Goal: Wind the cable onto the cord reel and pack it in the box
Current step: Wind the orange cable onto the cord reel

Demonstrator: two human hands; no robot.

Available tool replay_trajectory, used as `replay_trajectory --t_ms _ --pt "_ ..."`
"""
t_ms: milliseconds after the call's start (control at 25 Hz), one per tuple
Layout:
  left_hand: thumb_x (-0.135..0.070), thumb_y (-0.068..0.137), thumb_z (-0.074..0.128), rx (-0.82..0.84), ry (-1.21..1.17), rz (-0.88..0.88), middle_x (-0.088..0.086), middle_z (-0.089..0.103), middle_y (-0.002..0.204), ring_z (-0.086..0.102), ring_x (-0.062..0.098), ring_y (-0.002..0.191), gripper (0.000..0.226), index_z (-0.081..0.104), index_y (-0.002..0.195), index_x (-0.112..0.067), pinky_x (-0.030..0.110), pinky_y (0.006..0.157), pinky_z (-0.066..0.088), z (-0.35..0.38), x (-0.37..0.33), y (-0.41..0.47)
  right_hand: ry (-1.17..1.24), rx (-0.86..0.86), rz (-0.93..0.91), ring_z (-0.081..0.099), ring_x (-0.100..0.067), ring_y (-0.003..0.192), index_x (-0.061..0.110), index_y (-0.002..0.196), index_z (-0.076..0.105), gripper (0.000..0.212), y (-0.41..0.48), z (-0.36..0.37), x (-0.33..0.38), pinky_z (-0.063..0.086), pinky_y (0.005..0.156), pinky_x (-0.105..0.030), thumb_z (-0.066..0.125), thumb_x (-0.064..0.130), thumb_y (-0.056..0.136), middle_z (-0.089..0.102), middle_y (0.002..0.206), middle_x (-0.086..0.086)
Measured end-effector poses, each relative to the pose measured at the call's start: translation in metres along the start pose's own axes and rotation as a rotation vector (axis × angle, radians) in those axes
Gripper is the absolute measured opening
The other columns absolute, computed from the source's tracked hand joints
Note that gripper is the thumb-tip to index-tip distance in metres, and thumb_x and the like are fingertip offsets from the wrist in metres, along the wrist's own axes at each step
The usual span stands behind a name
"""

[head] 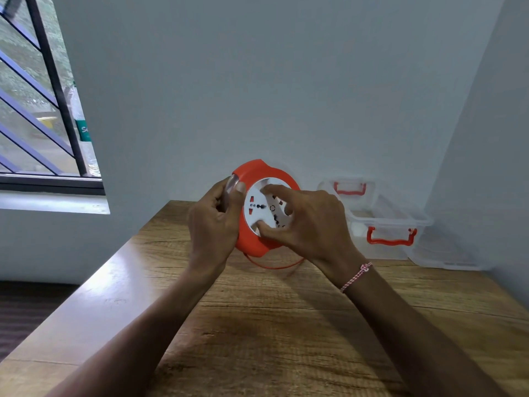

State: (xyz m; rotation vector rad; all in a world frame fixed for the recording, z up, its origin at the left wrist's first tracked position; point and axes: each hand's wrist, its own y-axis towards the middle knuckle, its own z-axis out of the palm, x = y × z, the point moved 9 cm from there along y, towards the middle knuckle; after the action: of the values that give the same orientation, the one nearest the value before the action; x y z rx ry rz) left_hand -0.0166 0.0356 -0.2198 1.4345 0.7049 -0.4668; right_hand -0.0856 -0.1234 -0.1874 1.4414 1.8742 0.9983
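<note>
both forearms reach in from the bottom edge over the wooden table (257, 325), with a pink-and-white bracelet (356, 276) on the right wrist. left hand (213, 222) grips the left rim of the cord reel (252, 173), its thumb flat on the orange housing. the other fingers curl behind it round a clear part that is hard to make out. right hand (312, 224) sits on the white socket face (257, 207), index finger hooked at its top, thumb pressed at its lower edge, remaining fingers curled. the reel is held upright off the tabletop, face toward the camera, near the table's far edge by the wall. a thin orange loop of cable (274, 266) hangs below it; whether it touches the wood cannot be told, and its plug end is hidden. bare tabletop lies between reel and camera. in the right corner stands the open clear box (383, 222) with red handles, apart from the reel. a clear lid (446, 253) lies just beside it, blurred. the window (43, 110) is cut off at the left.
</note>
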Motion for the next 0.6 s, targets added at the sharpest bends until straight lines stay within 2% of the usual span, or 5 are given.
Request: replay_trajectory --t_ms 160,240,360,440,600 --pt "-0.050 0.103 0.058 -0.011 -0.031 0.039 -0.036 0.073 0.092 0.076 -0.002 0.088 0.014 0.065 0.116 -0.048 0.015 0.065 0.060 0.003 -0.010 -0.008 0.252 -0.057 0.423 0.064 -0.008 0.069 0.030 0.103 0.055 0.060 -0.005 0.008 -0.024 0.053 0.050 -0.018 0.064 0.080 0.072 0.074 0.097 0.005" --pt "-0.051 0.103 0.059 -0.003 -0.042 0.023 -0.034 0.072 0.092 0.075 -0.006 0.088 0.025 0.066 0.123 -0.039 0.011 0.064 0.057 0.005 -0.005 -0.008 0.282 -0.008 0.465 0.065 -0.008 0.073 0.029 0.103 0.054 0.058 -0.007 0.014 -0.029 0.055 0.052 -0.019 0.066 0.079 0.075 0.075 0.103 0.004" --pt "-0.059 0.098 0.055 0.024 -0.064 -0.009 -0.025 0.074 0.093 0.077 -0.003 0.083 0.036 0.069 0.118 -0.033 0.016 0.063 0.061 0.005 0.000 -0.004 0.080 0.025 0.206 0.072 -0.014 0.069 0.024 0.115 0.056 0.058 0.000 0.004 -0.018 0.045 0.048 -0.015 0.059 0.074 0.086 0.076 0.099 0.001" --pt "-0.059 0.097 0.054 0.039 -0.081 -0.023 -0.019 0.078 0.089 0.079 0.004 0.081 0.036 0.072 0.112 -0.032 0.023 0.064 0.064 0.002 0.004 0.001 -0.066 0.074 -0.061 0.070 -0.016 0.070 0.026 0.125 0.055 0.051 0.003 -0.001 -0.004 0.038 0.049 -0.017 0.058 0.066 0.093 0.070 0.112 0.000" --pt "-0.047 0.104 0.057 0.099 -0.101 -0.061 -0.023 0.079 0.091 0.080 0.010 0.080 0.013 0.070 0.103 -0.048 0.025 0.063 0.065 0.001 0.005 0.007 -0.202 0.364 -0.312 0.073 -0.027 0.087 0.044 0.150 0.033 0.056 -0.007 0.014 0.000 0.060 0.057 -0.033 0.053 0.054 0.099 0.057 0.144 -0.011"
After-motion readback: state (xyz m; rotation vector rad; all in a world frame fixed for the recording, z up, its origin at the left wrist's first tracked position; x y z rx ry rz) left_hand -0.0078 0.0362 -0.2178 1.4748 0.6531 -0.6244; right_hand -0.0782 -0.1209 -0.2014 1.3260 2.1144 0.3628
